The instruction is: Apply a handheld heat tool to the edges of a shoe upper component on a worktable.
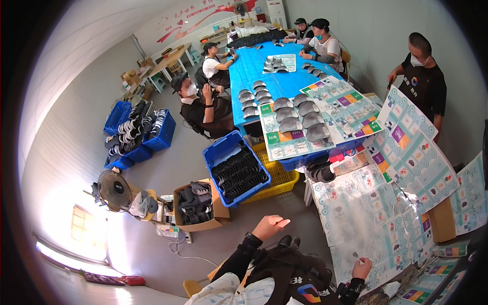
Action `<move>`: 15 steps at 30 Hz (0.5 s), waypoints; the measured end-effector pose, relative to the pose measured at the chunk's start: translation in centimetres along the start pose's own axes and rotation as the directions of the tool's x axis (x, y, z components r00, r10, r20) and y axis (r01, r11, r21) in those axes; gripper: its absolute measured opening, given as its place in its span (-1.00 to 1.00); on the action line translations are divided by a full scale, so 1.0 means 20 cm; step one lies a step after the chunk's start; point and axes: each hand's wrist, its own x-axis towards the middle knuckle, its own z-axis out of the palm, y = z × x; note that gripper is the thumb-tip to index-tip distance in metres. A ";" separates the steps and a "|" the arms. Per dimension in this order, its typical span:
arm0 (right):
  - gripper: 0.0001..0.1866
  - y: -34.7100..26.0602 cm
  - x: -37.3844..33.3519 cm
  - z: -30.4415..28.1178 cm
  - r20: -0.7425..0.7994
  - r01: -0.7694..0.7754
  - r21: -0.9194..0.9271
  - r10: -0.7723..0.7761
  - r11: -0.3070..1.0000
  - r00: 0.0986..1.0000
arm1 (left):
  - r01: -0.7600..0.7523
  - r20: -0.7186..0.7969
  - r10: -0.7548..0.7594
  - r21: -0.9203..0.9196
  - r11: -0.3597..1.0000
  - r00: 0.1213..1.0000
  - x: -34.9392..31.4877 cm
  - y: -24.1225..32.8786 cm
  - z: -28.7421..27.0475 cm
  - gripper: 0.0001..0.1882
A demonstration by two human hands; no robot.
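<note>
My left hand [271, 227] is held out over the floor in front of my lap, fingers curled and nothing visible in them. Lower right, my right hand [362, 268] is above the near worktable's printed sheets [351, 218], fingers drawn together. A small dark spot shows beside its fingertips; I cannot tell whether it is a held piece or a mark on the sheet. Beyond my left hand stands a blue crate [217, 190] packed with rows of black curved pieces [239, 173]. Dark grey curved shells [290, 123] lie in rows on sheets at the blue table's near end.
A cardboard box [219, 217] of dark pieces and a yellow crate [290, 179] stand beside the blue crate. A fan [115, 190] is at left. Several people sit around the blue-covered table [246, 71]; another person [422, 81] stands at right near raised printed sheets [406, 147].
</note>
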 end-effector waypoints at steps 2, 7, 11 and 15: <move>-0.82 0.01 0.01 0.00 0.025 0.017 0.014 -0.017 1.000 1.000 | 0.023 -0.013 -0.023 0.007 1.000 1.000 -0.03 0.03 0.02 -0.49; -0.83 -0.06 0.03 -0.02 0.088 -0.013 0.020 0.011 1.000 0.996 | 0.354 0.005 -0.354 0.033 0.935 0.935 -0.08 0.06 0.06 -0.36; -0.80 0.03 0.07 0.03 0.089 0.085 0.064 -0.090 0.994 0.992 | 0.333 -0.142 -0.332 -0.018 0.943 0.932 -0.06 0.10 0.13 -0.31; -0.79 -0.01 0.12 0.04 0.085 0.192 0.123 -0.203 0.974 0.975 | 0.273 -0.221 -0.219 0.256 0.927 0.950 -0.02 -0.01 0.15 -0.48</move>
